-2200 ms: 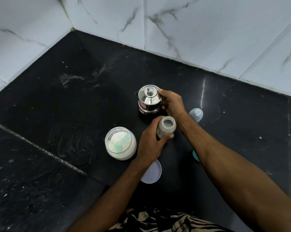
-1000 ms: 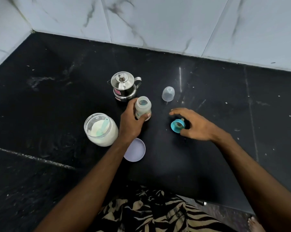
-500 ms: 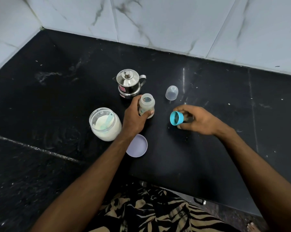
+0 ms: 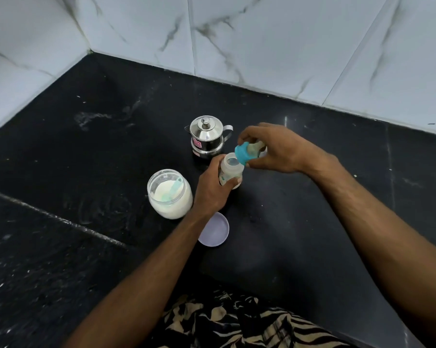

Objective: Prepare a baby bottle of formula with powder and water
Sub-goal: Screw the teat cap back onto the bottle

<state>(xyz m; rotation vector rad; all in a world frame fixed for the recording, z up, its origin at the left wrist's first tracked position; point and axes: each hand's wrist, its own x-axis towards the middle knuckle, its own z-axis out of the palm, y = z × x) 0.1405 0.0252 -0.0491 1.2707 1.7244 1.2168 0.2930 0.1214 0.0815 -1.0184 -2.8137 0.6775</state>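
My left hand [image 4: 213,189] grips the small baby bottle [image 4: 232,169], which stands upright on the black counter with its mouth uncovered. My right hand [image 4: 278,149] holds the teal collar with its teat [image 4: 247,151], tilted on its side right at the bottle's rim. A glass jar of white formula powder [image 4: 170,194] with a teal scoop [image 4: 173,189] in it stands just left of my left hand. The small steel kettle [image 4: 207,136] with its lid on stands behind the bottle.
A pale lilac jar lid [image 4: 215,233] lies flat on the black counter [image 4: 86,151] beneath my left wrist. White marble-tiled walls [image 4: 262,41] close the counter at the back and left. A seam in the counter [image 4: 61,219] runs diagonally at the left.
My right hand lifted the teal collar and teat from the counter and carried it left to the bottle's mouth. My left hand kept its hold on the bottle.
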